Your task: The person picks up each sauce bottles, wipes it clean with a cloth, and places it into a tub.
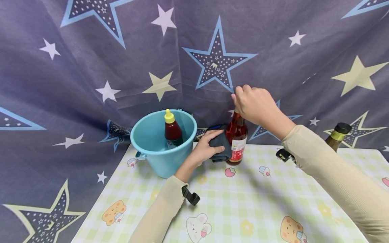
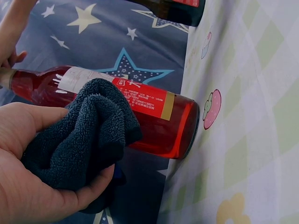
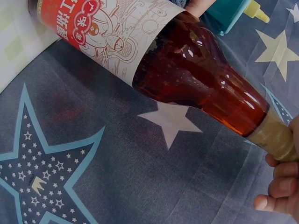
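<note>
A glass bottle of red-brown liquid (image 1: 237,135) with a red and white label stands at the back of the table, slightly tilted in the head view. My right hand (image 1: 256,104) grips it by the tan-wrapped neck, seen close in the right wrist view. A dark blue-grey towel (image 2: 86,135), folded and bunched, is in my left hand (image 1: 206,148), thumb on one side and fingers on the other. The towel lies against the bottle's side, over part of the label in the left wrist view.
Left of my left hand stands a light blue bucket (image 1: 162,162) holding a dark red squeeze bottle (image 1: 173,133) with a yellow cap. Another bottle (image 1: 335,136) with a black cap stands at the right, partly behind my right sleeve. A star-patterned cloth (image 1: 91,84) hangs behind the checked tablecloth (image 1: 225,202).
</note>
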Motion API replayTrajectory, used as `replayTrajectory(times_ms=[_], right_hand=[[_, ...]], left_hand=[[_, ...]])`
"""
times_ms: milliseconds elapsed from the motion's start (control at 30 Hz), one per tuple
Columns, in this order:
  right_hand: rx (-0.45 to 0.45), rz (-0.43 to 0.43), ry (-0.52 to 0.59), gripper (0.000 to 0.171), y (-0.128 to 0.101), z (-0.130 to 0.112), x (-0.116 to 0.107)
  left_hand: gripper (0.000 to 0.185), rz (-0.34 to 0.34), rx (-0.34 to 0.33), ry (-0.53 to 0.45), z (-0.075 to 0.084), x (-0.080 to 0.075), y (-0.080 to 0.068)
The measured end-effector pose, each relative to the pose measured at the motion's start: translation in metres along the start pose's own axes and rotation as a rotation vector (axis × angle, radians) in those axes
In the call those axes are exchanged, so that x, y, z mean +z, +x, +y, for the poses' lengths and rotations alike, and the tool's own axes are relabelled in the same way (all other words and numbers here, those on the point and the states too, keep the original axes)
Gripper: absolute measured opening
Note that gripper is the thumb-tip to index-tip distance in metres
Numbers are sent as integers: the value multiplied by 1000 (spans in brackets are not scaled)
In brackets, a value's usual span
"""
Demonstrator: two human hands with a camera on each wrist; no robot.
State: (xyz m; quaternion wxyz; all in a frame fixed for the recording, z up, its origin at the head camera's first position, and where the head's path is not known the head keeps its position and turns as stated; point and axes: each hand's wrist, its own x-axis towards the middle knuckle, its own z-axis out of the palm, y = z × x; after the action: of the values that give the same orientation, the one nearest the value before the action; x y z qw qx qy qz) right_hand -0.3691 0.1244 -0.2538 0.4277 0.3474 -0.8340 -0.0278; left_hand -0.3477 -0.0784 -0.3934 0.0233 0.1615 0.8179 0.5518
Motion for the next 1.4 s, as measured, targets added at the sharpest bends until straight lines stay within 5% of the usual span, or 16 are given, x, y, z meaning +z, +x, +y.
replayTrajectory(times_ms=[1400], right_hand=[[16,0,13,37,0,0,1]], left_hand=[[64,-6,-17,13,-2,0,0]])
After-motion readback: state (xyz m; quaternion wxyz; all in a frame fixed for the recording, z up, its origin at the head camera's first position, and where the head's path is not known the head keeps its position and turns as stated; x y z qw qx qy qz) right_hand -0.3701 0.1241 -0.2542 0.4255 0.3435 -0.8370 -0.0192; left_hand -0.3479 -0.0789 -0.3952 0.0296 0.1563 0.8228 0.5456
